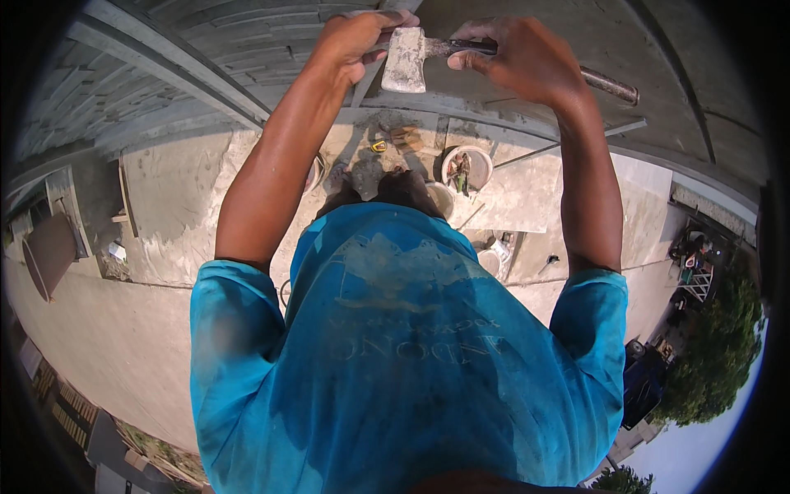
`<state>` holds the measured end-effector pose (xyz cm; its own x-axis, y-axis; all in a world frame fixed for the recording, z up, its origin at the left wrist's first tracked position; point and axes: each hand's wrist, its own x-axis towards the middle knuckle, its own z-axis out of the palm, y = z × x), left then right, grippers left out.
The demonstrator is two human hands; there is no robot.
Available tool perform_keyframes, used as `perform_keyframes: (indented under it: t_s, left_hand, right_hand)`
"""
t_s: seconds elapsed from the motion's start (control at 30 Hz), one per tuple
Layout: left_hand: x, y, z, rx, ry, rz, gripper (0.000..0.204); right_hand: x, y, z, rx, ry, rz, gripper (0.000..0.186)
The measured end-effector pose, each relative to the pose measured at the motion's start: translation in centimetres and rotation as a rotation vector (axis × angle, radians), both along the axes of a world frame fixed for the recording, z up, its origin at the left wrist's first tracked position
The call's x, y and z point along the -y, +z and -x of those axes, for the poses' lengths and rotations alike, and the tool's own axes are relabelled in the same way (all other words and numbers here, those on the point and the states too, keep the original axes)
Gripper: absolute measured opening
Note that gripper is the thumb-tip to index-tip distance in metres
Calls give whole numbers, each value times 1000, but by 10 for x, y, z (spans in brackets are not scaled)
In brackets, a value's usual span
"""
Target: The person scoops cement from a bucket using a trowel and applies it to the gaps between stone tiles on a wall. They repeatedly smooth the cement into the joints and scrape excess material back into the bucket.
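Observation:
My right hand (527, 62) is wrapped around the dark handle of a hatchet (404, 64), raised high in front of me. Its blade is crusted with pale mortar or plaster, and its head points to the left. The handle's worn end sticks out past my wrist. Right beside the hatchet head is my left hand (352, 41), its fingers curled in against the wall's vertical edge strip. What those fingers pinch is partly hidden behind the hatchet head, so I cannot make it out.
Narrow stone-like strips cover the wall (247, 37) at upper left; smooth grey wall (568, 29) is at right. Metal bars (177, 70) cross below my hands. On the stained concrete lie a tape measure (378, 146) and a round bucket (485, 169) with contents near my feet.

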<state>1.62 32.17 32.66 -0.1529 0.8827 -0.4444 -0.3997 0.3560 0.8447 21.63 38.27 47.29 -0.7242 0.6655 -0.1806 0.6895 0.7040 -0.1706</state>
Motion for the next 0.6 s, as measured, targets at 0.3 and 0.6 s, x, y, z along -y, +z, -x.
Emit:
perform_keyframes:
  t_s: [0.3, 0.6]
  left_hand:
    - [-8, 10, -7, 51, 77, 99, 25]
    - [-6, 9, -6, 72, 64, 43, 22]
  right_hand:
    - [-7, -5, -9, 22, 152, 19, 48]
    - [0, 15, 1, 136, -53, 99, 36]
